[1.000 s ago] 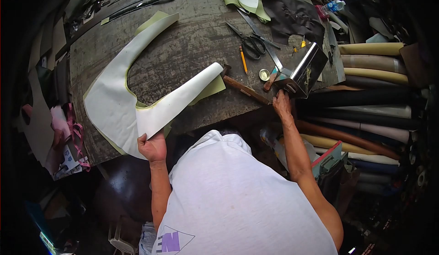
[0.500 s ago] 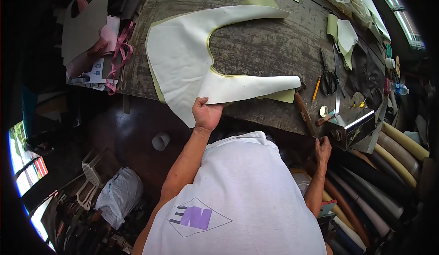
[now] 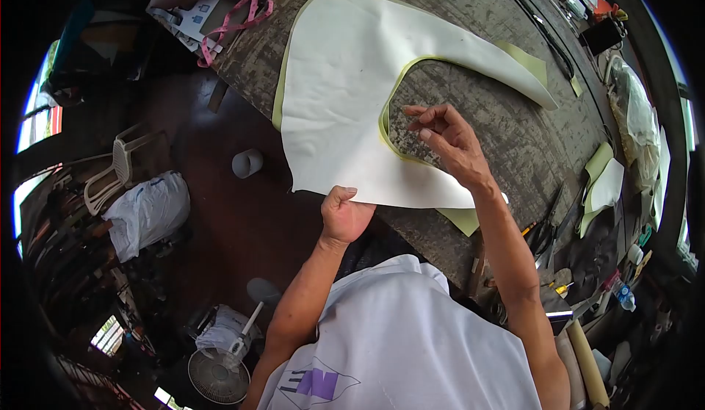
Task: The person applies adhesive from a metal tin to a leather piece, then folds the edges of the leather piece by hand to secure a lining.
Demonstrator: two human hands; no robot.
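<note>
My left hand [image 3: 345, 215] is clamped on the near edge of the white sheet [image 3: 345, 94], pinching it where it hangs just past the front of the desk [image 3: 470, 13], while my right hand [image 3: 448, 142] hovers with loosely spread fingers, holding nothing, over the bare desk inside the sheet's curved cut-out. The risk I see is the two layers creeping apart: the white sheet lies on a pale green backing [image 3: 466, 219] that shows only as a thin rim along the inner curve and at the ends beyond my right hand, and a pull from my left hand alone could drag the top layer off that line. The near edge overhangs, so letting go might let the whole piece slide toward the floor. The desk looks rough and scuffed, which could mark the smooth matte face if I drag it. The sheet is a broad U shape, limp but with some body, its edges clean-cut. Scissors [image 3: 542, 237] lie beyond my right forearm, well apart from both hands.
</note>
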